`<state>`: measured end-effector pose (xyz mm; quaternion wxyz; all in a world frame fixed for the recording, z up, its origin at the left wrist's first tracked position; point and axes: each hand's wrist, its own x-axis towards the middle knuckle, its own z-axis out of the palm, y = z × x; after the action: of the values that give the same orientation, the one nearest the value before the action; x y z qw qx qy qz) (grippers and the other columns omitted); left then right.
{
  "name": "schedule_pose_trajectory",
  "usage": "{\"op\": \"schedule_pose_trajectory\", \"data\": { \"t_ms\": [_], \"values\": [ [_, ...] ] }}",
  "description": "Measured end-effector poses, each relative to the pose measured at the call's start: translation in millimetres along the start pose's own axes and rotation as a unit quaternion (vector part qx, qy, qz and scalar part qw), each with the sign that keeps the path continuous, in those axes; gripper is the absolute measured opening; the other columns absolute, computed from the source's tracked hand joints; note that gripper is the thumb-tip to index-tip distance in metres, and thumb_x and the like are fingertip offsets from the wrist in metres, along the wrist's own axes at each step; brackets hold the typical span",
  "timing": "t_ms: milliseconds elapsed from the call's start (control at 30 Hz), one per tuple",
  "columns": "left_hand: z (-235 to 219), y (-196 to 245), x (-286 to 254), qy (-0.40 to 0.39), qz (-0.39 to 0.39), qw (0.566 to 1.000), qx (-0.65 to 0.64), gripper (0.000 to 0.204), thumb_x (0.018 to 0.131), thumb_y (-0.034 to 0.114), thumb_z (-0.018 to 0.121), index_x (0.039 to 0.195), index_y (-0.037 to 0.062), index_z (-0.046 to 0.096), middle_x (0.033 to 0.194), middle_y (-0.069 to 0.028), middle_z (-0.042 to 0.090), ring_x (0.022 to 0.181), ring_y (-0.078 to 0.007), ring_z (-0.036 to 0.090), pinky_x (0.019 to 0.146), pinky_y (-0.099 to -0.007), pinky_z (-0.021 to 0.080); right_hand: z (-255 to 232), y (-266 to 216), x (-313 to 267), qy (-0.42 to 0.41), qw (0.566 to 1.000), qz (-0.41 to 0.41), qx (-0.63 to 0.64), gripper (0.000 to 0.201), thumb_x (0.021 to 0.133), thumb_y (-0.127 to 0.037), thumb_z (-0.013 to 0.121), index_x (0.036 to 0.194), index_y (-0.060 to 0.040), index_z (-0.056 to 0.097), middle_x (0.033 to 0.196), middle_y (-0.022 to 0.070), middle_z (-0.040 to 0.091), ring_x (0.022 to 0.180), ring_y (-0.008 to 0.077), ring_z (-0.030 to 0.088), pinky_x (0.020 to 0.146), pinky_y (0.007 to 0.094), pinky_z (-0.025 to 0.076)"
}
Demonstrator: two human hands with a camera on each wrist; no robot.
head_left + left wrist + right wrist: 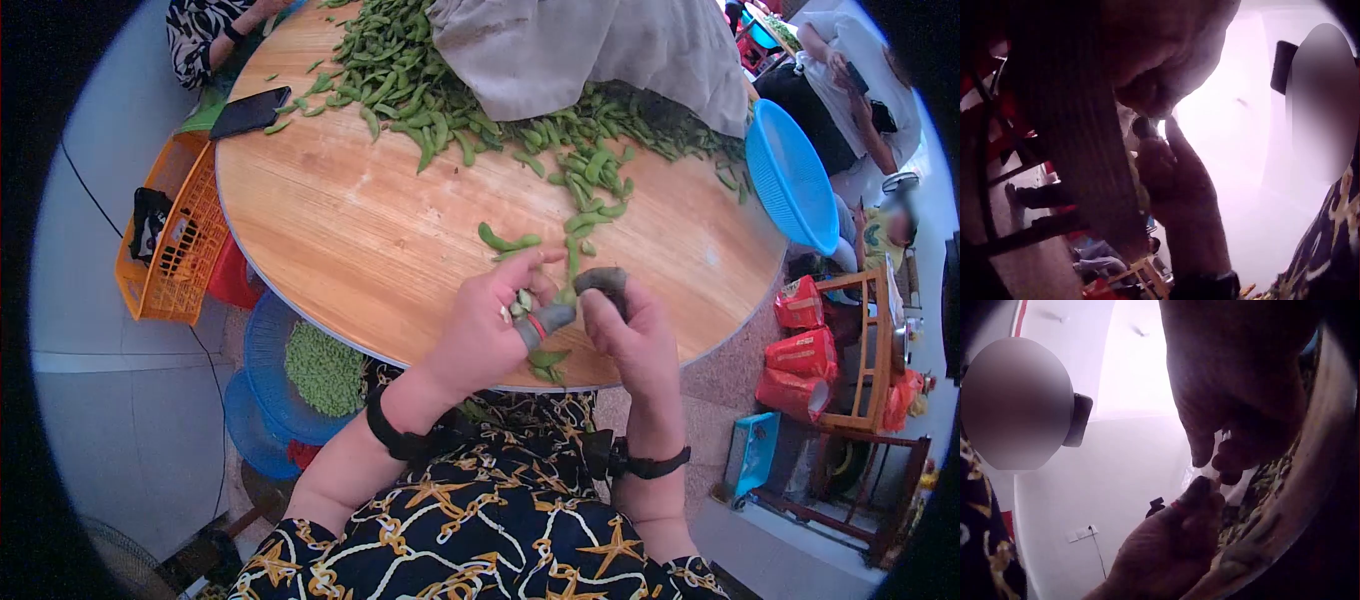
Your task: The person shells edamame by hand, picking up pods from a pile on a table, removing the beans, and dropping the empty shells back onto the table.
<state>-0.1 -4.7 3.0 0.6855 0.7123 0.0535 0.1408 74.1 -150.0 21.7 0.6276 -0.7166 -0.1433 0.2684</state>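
In the head view my left hand [487,318] is at the near edge of the round table, its thumb in a grey cover with a red band. Pale green beans [521,303] show within its curled fingers. My right hand [637,335], a grey cover on its index finger, meets it from the right. Between the thumbs and fingertips both hands pinch a green soybean pod [572,268]. A few loose pods [505,240] lie just beyond the left fingers. Both wrist views are dark, showing the left hand [1163,547] and right hand [1179,181] with fingertips together.
A heap of soybean pods [400,75] covers the far table [330,220], partly under a grey cloth [600,55]. A phone [250,113] lies at left, a blue basket [790,175] at right. Below left stand an orange crate [180,255] and a blue basket of shelled beans [325,370].
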Motion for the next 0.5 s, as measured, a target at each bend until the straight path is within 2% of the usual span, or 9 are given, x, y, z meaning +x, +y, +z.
{"op": "schedule_pose_trajectory", "data": {
  "t_ms": [33, 100, 167, 233, 267, 333, 367, 433, 500],
  "values": [
    [1, 3, -1, 0.013, 0.031, 0.998, 0.060, 0.025, 0.075, 0.008, 0.065, 0.098, 0.0011, 0.057, 0.072, -0.0023, 0.059, 0.060, -0.0077, 0.051, 0.057, -0.0207, 0.041, 1, 0, 0, -0.013, 0.999, -0.022, -0.021, 0.012, 0.084, -0.013, 0.057, 0.089, -0.0022, 0.060, 0.061, -0.0059, 0.049, 0.053, 0.0016, 0.042, 0.046, 0.0177, 0.033],
    [4, 0, -4, 0.014, 0.048, 0.996, 0.071, 0.022, 0.074, 0.008, 0.067, 0.093, 0.0012, 0.057, 0.069, -0.0026, 0.057, 0.061, -0.0074, 0.051, 0.057, -0.0212, 0.041, 0, 1, -2, -0.025, 0.998, -0.042, -0.042, 0.011, 0.083, -0.012, 0.058, 0.087, -0.0023, 0.060, 0.061, -0.0061, 0.049, 0.053, 0.0016, 0.042, 0.046, 0.0179, 0.033],
    [5, -4, -3, 0.018, 0.067, 0.994, 0.084, 0.020, 0.072, 0.008, 0.069, 0.088, 0.0013, 0.058, 0.066, -0.0028, 0.056, 0.061, -0.0072, 0.050, 0.057, -0.0218, 0.041, -1, 1, -3, 0.004, 1.000, 0.011, 0.027, 0.009, 0.081, -0.011, 0.060, 0.083, -0.0022, 0.060, 0.061, -0.0064, 0.049, 0.052, 0.0014, 0.042, 0.046, 0.0175, 0.032],
    [2, -11, -1, 0.000, 0.040, 0.995, 0.096, 0.018, 0.072, 0.011, 0.069, 0.083, 0.0009, 0.059, 0.065, -0.0059, 0.055, 0.060, -0.0131, 0.055, 0.055, -0.0281, 0.042, -2, 1, -5, 0.000, 0.999, 0.015, 0.042, 0.008, 0.081, -0.010, 0.060, 0.081, -0.0024, 0.059, 0.060, -0.0066, 0.049, 0.052, 0.0013, 0.042, 0.045, 0.0174, 0.032],
    [1, -13, -2, 0.000, 0.041, 0.994, 0.097, 0.018, 0.072, 0.011, 0.069, 0.083, 0.0009, 0.059, 0.065, -0.0059, 0.055, 0.060, -0.0131, 0.055, 0.055, -0.0281, 0.042, -2, 0, -5, -0.003, 0.998, 0.019, 0.057, 0.008, 0.080, -0.010, 0.061, 0.080, -0.0026, 0.059, 0.060, -0.0067, 0.049, 0.052, 0.0012, 0.041, 0.045, 0.0173, 0.031],
    [0, -15, -2, -0.022, 0.003, 1.000, 0.015, 0.013, 0.074, 0.010, 0.067, 0.081, 0.0011, 0.059, 0.064, -0.0034, 0.054, 0.060, -0.0103, 0.054, 0.053, -0.0260, 0.042, -3, 5, -4, -0.008, 0.999, -0.010, 0.035, 0.007, 0.080, -0.010, 0.060, 0.079, -0.0030, 0.059, 0.060, -0.0068, 0.049, 0.051, 0.0010, 0.041, 0.044, 0.0173, 0.031],
    [-1, -12, -2, -0.023, 0.003, 1.000, 0.015, 0.013, 0.074, 0.010, 0.067, 0.081, 0.0011, 0.059, 0.064, -0.0034, 0.054, 0.060, -0.0103, 0.054, 0.053, -0.0260, 0.042, -3, 8, -4, -0.012, 0.999, -0.037, 0.011, 0.007, 0.080, -0.010, 0.060, 0.078, -0.0033, 0.059, 0.059, -0.0069, 0.049, 0.050, 0.0008, 0.041, 0.044, 0.0173, 0.031],
    [-2, -4, -3, -0.057, -0.163, 0.978, -0.117, 0.010, 0.078, 0.008, 0.064, 0.083, 0.0009, 0.059, 0.067, -0.0016, 0.054, 0.060, -0.0077, 0.054, 0.052, -0.0220, 0.042, -3, 10, -4, -0.015, 0.999, -0.019, 0.041, 0.006, 0.080, -0.009, 0.060, 0.078, -0.0035, 0.059, 0.059, -0.0066, 0.049, 0.051, 0.0007, 0.041, 0.044, 0.0170, 0.031],
    [-3, -12, -3, -0.069, -0.169, 0.969, -0.164, 0.010, 0.079, 0.008, 0.062, 0.086, 0.0012, 0.058, 0.070, -0.0017, 0.055, 0.060, -0.0072, 0.053, 0.052, -0.0206, 0.042, -1, 10, -5, -0.018, 0.997, -0.003, 0.069, 0.006, 0.080, -0.009, 0.060, 0.078, -0.0037, 0.059, 0.059, -0.0064, 0.049, 0.051, 0.0006, 0.041, 0.044, 0.0167, 0.031]
  ]
}}
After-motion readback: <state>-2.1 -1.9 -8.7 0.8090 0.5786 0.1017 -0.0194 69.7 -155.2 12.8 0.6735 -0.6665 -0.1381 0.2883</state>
